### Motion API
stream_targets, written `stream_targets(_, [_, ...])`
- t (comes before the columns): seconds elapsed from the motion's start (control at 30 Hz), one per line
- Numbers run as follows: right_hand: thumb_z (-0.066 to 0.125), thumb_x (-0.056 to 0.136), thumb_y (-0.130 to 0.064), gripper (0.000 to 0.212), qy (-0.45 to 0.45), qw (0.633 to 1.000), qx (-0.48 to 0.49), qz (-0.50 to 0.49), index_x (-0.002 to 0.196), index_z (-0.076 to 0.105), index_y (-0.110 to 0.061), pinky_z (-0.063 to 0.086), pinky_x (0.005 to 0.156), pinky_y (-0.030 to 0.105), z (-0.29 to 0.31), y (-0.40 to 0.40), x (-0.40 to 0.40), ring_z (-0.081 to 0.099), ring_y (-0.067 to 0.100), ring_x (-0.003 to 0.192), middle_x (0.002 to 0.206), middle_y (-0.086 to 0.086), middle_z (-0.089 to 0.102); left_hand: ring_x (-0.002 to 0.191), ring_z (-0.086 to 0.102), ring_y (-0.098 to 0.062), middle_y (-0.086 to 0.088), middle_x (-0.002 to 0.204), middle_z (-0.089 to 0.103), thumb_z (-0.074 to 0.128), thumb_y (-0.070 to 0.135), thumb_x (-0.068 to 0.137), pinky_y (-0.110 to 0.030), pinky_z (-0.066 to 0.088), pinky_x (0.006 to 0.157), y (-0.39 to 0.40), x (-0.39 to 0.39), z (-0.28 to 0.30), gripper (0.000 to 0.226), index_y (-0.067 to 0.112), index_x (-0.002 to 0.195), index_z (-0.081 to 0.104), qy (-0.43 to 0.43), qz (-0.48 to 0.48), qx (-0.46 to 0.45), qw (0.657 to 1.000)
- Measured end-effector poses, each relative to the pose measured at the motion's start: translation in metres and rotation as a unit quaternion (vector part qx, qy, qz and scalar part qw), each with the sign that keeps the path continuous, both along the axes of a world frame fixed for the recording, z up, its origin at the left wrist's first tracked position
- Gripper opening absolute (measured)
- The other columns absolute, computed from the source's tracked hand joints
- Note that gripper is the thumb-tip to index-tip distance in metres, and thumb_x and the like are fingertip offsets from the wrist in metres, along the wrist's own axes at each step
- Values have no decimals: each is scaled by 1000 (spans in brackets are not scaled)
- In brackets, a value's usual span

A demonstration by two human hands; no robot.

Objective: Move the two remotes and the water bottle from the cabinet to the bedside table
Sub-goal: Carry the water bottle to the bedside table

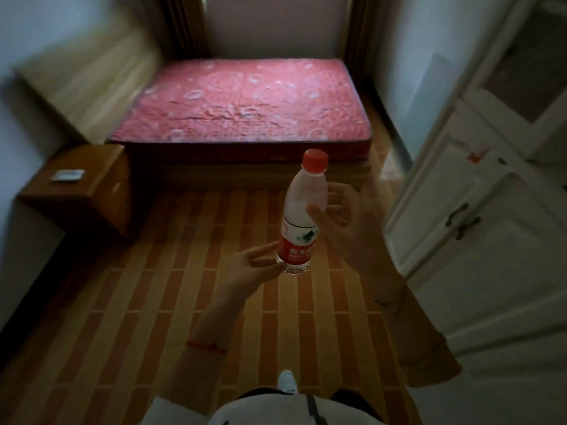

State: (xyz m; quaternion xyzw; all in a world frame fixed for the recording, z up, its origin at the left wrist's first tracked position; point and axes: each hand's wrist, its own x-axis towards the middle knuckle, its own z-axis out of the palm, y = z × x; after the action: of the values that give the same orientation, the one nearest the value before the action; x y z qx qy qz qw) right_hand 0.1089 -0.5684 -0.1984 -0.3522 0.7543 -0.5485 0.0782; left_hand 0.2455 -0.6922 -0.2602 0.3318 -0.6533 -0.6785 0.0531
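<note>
Above the striped floor, mid-room: water bottle (299, 216) between two hands.
Bottle near upright, red cap leaning slightly right. Left hand (256, 263) pinches its base; right hand (346, 222) beside its shoulder, fingers loosely spread, thumb touching. Bedside table (89, 194) well apart, ahead-left; one pale blurred item, possibly a remote (68, 175), near its left edge.

Bedside table (89, 191) at ten o'clock, a remote (68, 175) on it. Bed (245, 108) at twelve, just beside the table. Cabinet (478, 216) at three; water bottle (302, 216) at centre.
</note>
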Motion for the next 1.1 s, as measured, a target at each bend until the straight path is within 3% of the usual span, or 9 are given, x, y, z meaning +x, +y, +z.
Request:
stream_targets(0.1, [67,83,-34,45,-14,998,2,54,121,53,-14,51,69,6,-4,-53,-3,60,-17,83,100,-26,57,103,66,-15,-6,114,70,74,12,78,-39,49,99,-43,7,-3,57,21,131,55,-4,33,16,999])
stream_targets(0.2, [65,84,-36,45,-16,995,12,96,122,52,-17,48,66,3,-8,-102,-6,58,-21,83,101,-20,58,99,67,-12,-4,110,70,75,11,76,-30,51,88,-81,14,-6,58,20,130,57,-2,82,32,996])
stream_targets(0.27, [65,84,-34,44,-21,992,19,124,122,51,-15,48,65,2,-10,-137,-9,59,-17,83,102,-17,58,98,67,-11,-2,109,70,76,12,76,-26,50,83,-106,16,-9,56,23,128,58,-4,107,40,993])
stream_targets(0.4, [65,83,-36,47,-26,983,27,181,123,51,-16,53,70,10,-16,-209,-21,63,-3,93,106,-14,59,98,70,-16,-6,108,72,77,10,73,-33,53,90,-164,13,-25,55,22,125,62,0,158,44,987])
stream_targets(0.5, [66,84,-33,45,-21,975,25,219,122,51,-15,52,69,8,-22,-273,-34,62,-3,93,105,-14,59,89,71,-6,1,101,73,75,7,76,-21,56,78,-215,4,-31,51,27,121,61,7,189,36,981])
stream_targets(0.57, [67,84,-32,44,-17,970,20,241,121,52,-16,53,70,9,-22,-320,-44,63,-3,93,104,-17,60,93,71,-11,-1,102,74,76,9,76,-25,57,81,-254,-4,-32,50,24,122,64,3,217,23,976])
stream_targets(0.73, [69,83,-33,46,-6,954,8,300,121,53,-15,53,71,9,-6,-451,-72,64,1,96,109,-10,62,70,70,1,-1,97,70,71,0,79,-12,53,59,-365,-28,-19,49,13,125,61,4,289,18,957])
stream_targets(0.9, [69,82,-33,47,-12,936,-6,353,122,53,-14,56,75,16,10,-571,-90,65,4,99,111,-9,64,101,69,-21,-9,115,71,77,5,74,-43,52,96,-469,-42,-3,53,15,124,62,16,352,23,936])
stream_targets(1.1, [69,82,-34,48,-10,917,-3,399,122,52,-14,55,75,13,10,-686,-98,64,4,100,111,-10,62,91,69,-14,3,95,71,80,8,68,-34,54,87,-564,-51,3,52,18,117,64,4,395,24,918])
